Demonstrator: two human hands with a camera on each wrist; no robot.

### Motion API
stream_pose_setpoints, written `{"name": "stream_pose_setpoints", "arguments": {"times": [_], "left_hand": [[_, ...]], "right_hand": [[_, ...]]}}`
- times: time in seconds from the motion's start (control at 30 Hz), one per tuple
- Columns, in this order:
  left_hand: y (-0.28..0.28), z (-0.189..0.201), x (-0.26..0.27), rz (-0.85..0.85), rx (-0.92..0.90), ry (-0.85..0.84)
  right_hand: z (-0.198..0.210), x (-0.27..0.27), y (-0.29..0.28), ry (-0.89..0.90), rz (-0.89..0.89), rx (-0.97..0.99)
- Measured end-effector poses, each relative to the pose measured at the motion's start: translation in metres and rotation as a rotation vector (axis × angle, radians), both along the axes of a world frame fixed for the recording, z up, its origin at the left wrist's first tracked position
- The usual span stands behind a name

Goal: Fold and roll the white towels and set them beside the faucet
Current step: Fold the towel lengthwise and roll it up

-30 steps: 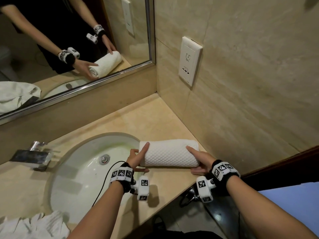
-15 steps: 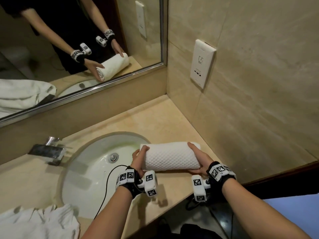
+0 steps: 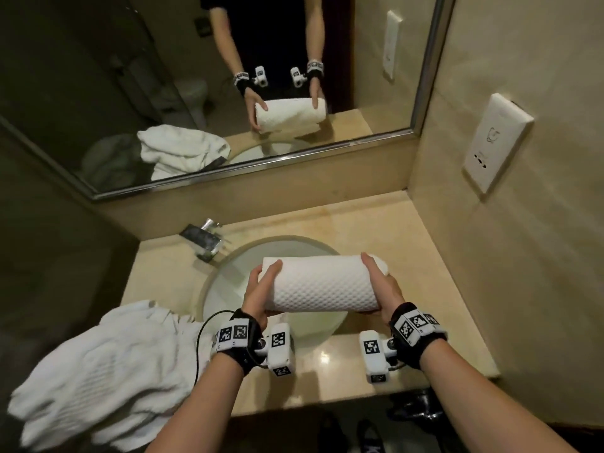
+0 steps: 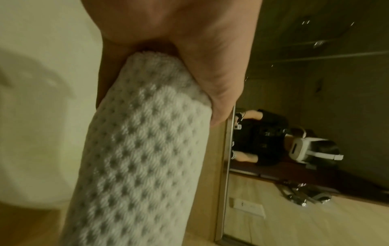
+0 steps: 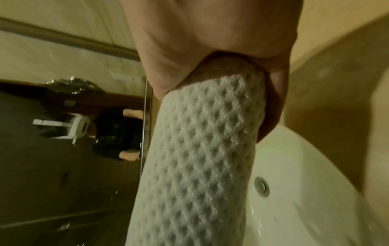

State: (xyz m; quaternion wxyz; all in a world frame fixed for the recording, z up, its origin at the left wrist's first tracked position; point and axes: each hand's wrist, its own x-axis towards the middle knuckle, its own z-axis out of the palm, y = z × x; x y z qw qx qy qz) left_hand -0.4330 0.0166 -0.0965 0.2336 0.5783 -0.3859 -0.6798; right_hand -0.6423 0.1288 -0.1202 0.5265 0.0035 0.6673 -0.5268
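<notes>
A rolled white waffle-weave towel (image 3: 323, 284) hangs level above the sink basin (image 3: 225, 282). My left hand (image 3: 260, 289) grips its left end, thumb on top and fingers underneath. My right hand (image 3: 380, 284) grips the right end the same way. In the left wrist view the left hand (image 4: 189, 41) cups the end of the roll (image 4: 143, 158). The right wrist view shows the right hand (image 5: 210, 33) wrapped round the other end of the roll (image 5: 200, 158). The chrome faucet (image 3: 206, 240) stands at the basin's back left, apart from the roll.
A heap of loose white towels (image 3: 108, 364) lies on the counter's front left. Bare beige counter (image 3: 369, 223) runs behind and right of the basin, up to the mirror (image 3: 228, 93). A wall outlet (image 3: 496, 142) sits on the right wall. The drain (image 5: 262, 186) lies under the roll.
The roll lay on the counter right of the sink; both hands have lifted it and carried it left over the basin. The head view has swung to face the mirror.
</notes>
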Motion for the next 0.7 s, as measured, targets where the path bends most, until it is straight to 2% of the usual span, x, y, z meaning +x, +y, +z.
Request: {"name": "stream_pose_setpoints", "arguments": {"times": [0.27,0.4,0.53,0.7], "left_hand": [[-0.028,0.021,0.086,0.25,-0.087,-0.026],[-0.051,0.026,0.137,0.306,-0.045,0.035],[-0.098,0.026,0.2,0.313,0.06,0.054],[-0.148,0.034,0.271,0.301,0.162,0.172]], "right_hand": [[0.019,0.08,-0.061,0.174,0.078,-0.088],[0.035,0.125,-0.096,0.248,0.163,-0.124],[0.039,0.174,-0.142,0.213,0.306,-0.139],[0.043,0.235,-0.2,0.16,0.482,-0.123]]}}
